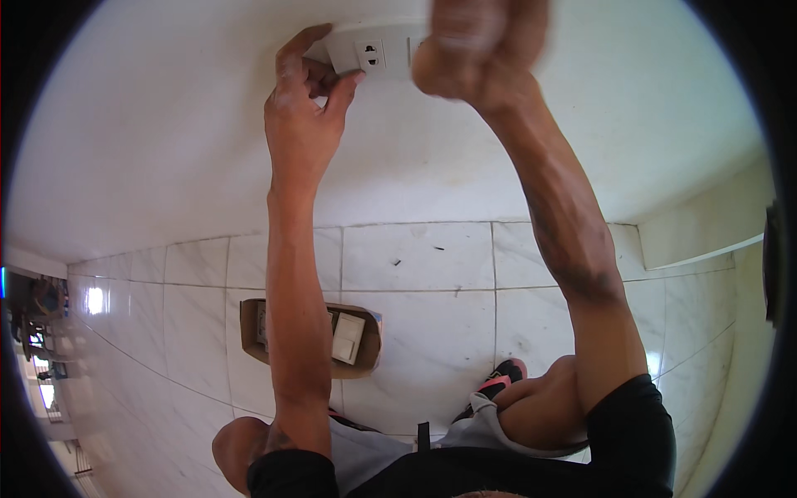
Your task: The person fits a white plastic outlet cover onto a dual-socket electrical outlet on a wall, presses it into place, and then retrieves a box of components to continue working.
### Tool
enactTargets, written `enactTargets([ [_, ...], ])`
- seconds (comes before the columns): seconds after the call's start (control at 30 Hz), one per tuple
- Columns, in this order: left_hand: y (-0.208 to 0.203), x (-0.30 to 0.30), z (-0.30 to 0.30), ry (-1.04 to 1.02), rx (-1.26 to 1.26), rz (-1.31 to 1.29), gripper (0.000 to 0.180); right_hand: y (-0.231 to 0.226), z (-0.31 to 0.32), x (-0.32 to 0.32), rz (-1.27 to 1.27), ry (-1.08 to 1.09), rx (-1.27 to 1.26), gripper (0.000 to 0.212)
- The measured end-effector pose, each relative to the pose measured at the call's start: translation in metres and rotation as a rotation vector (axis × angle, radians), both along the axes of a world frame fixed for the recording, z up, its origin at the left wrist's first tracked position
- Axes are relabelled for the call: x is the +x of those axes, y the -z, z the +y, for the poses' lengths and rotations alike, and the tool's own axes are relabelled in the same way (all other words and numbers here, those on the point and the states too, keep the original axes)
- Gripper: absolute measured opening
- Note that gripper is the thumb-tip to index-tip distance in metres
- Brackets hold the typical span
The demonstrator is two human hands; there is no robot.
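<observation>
A white wall socket plate (397, 60) sits on the white wall at the top of the view, with one dark-slotted outlet showing near its left end. My left hand (300, 108) grips that end, its fingers curled at the upper left and the thumb against the lower edge. In front of the plate's right part is my right hand (481, 54), smeared by motion and cut off by the top of the picture. It looks curled, but its fingertips and anything in them are hidden.
Below my left forearm, an open cardboard box (369, 365) on the tiled floor (415, 332) holds a white switch plate (347, 338) and other pieces. Small dark bits (397, 263) lie near the wall's base. A low ledge (706, 220) juts out at the right.
</observation>
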State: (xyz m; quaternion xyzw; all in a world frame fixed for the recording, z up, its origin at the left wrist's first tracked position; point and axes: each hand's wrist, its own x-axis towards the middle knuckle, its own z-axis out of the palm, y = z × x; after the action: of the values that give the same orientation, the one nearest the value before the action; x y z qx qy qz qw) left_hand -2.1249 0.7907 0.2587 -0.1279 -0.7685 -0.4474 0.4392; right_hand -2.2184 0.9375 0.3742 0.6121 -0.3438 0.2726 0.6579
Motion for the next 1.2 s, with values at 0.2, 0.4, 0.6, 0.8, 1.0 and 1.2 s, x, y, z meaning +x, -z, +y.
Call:
enactTargets([
  [0.2, 0.002, 0.004, -0.002, 0.017, 0.026, -0.014, 0.054, 0.022, 0.003, -0.008, -0.159, 0.158, 0.019, 0.041],
  [0.4, -0.001, -0.003, -0.001, 0.074, 0.052, -0.018, 0.044, 0.029, 0.021, -0.034, -0.144, 0.262, 0.101, 0.048],
  [0.6, -0.004, 0.012, -0.037, 0.260, 0.373, 0.035, 0.026, 0.076, -0.002, 0.066, -0.349, 0.233, 0.476, 0.050],
  [0.8, -0.021, 0.026, -0.077, 0.066, 0.868, 0.216, 0.021, 0.107, -0.080, 0.076, -0.272, -0.063, 0.474, 0.049],
  [1.0, -0.035, 0.041, -0.083, 0.010, 0.809, 0.300, 0.024, 0.092, -0.084, 0.033, -0.282, 0.244, 0.280, 0.048],
  [1.2, -0.033, 0.053, -0.094, -0.094, 0.735, 0.254, 0.024, 0.103, -0.109, 0.073, -0.191, -0.042, 0.408, 0.049],
])
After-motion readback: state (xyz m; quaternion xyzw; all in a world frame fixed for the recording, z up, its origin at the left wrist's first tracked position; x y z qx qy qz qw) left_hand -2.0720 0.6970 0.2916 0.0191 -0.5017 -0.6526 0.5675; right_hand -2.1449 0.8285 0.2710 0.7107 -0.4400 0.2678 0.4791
